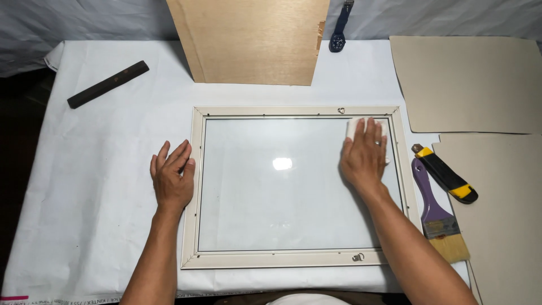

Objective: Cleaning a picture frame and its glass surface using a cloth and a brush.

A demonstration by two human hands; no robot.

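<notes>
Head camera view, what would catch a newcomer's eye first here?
A cream picture frame lies face down mid-table, its glass catching a bright glare. The right hand presses a white cloth on the glass near its top right corner, and the left hand rests flat on the frame's left edge. A purple-handled paintbrush lies to the right.

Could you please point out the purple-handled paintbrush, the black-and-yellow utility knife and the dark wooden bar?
purple-handled paintbrush (427, 192): head view, mid-handle.
black-and-yellow utility knife (446, 175): head view, black body.
dark wooden bar (107, 85): head view, middle.

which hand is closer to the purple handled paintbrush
Right. The right hand lies flat on the glass just left of the paintbrush; the left hand rests at the frame's far side.
</notes>
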